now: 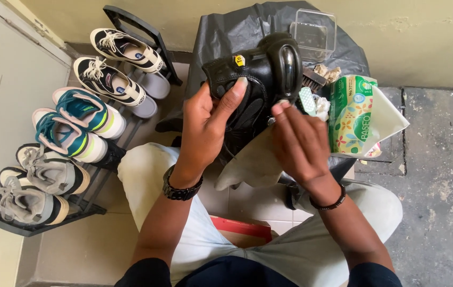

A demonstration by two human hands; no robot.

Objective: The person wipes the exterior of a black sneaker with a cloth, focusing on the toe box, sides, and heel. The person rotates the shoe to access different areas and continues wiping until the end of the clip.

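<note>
A black shoe is gripped by the left hand at centre; a pale cloth is pressed on it by the right hand — fingers closed — tissue pack at 3 o'clock.

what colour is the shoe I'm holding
Black shoe, with a small yellow tag; clearest in the head view.

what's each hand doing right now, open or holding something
Left hand: closed around the black shoe, holding it up.
Right hand: fingers pressing a pale cloth against the shoe; how tight the grip is cannot be told.
</note>
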